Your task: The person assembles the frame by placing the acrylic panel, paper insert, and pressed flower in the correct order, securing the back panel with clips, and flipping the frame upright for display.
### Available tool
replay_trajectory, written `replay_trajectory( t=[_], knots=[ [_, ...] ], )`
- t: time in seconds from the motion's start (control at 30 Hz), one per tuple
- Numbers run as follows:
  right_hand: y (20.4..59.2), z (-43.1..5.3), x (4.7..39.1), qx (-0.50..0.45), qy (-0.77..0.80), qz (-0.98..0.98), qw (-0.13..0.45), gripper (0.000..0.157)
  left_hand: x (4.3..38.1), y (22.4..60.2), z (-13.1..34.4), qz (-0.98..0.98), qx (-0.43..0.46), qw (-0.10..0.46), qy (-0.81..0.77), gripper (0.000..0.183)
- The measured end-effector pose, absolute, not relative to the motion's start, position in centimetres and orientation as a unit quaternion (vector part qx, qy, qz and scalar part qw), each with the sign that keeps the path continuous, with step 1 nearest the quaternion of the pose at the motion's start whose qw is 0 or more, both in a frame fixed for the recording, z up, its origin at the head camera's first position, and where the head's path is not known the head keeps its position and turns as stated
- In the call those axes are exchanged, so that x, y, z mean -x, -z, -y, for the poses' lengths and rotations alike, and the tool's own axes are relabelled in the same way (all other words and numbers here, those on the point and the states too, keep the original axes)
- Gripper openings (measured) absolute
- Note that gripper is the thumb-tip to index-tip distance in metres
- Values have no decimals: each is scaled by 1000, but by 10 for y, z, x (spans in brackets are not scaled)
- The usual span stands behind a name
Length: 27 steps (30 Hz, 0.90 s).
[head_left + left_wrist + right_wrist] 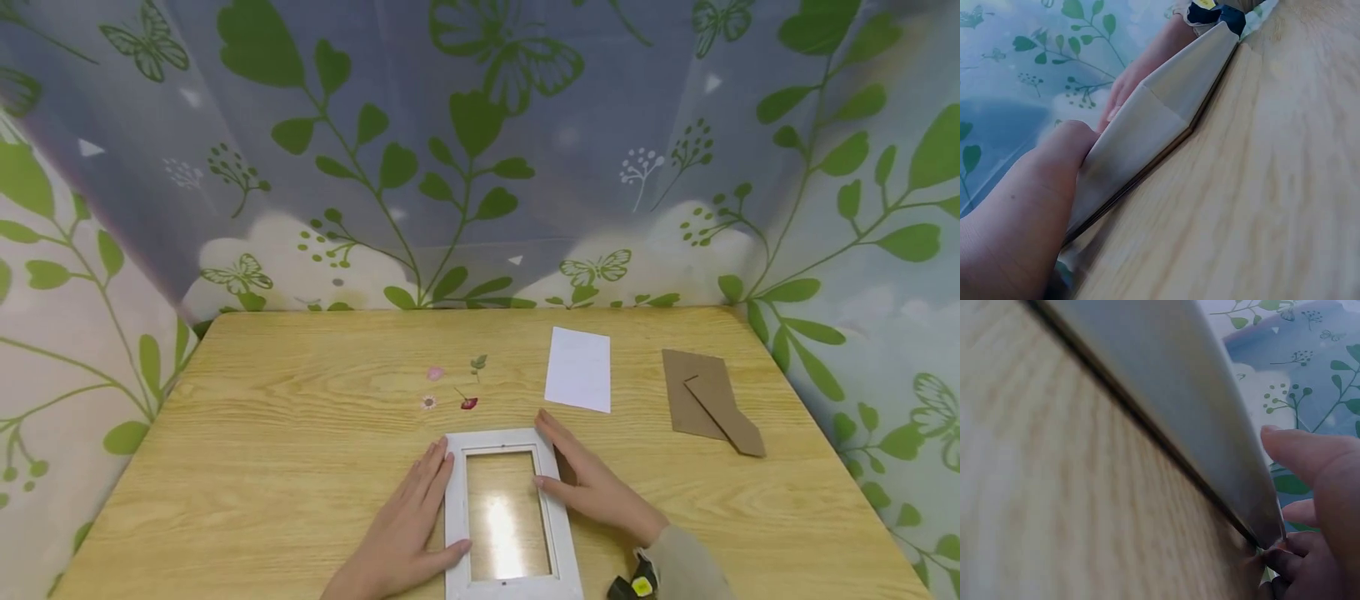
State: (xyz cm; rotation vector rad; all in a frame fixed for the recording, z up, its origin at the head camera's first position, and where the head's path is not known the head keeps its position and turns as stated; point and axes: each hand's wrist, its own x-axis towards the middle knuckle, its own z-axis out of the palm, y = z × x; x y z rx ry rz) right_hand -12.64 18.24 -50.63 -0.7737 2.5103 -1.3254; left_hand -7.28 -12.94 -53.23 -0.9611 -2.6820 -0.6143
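A white picture frame lies on the table, its middle opening showing wood and a bright reflection. My left hand holds the frame's left side, fingers along the outer edge and thumb over the rail. On the opposite side my right hand grips the rail, thumb at the inner edge and fingers near the upper corner. In the left wrist view the frame's pale side rises beside my left thumb. The right wrist view shows my right fingers at the frame's far corner; some fingertips are hidden.
Beyond the frame lie a pink petal, a small daisy-like flower, a green leaf sprig and a dark red flower. White paper and a brown backing board with a stand leg lie right on the wooden table.
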Motion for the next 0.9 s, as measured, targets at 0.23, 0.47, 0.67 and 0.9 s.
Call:
replay_trajectory(
  t=[0.23,0.47,0.67,0.9],
  knots=[
    [517,-187,131,346,364,-863,49,83,73,532,130,914,318,113,225,99],
    [522,-190,130,357,337,-871,5,81,73,530,131,913,314,107,236,94],
    [523,-188,130,358,316,-878,-26,77,74,530,130,911,313,107,248,85],
    [523,-185,130,366,284,-885,-49,76,76,530,130,912,302,118,252,69]
  ],
)
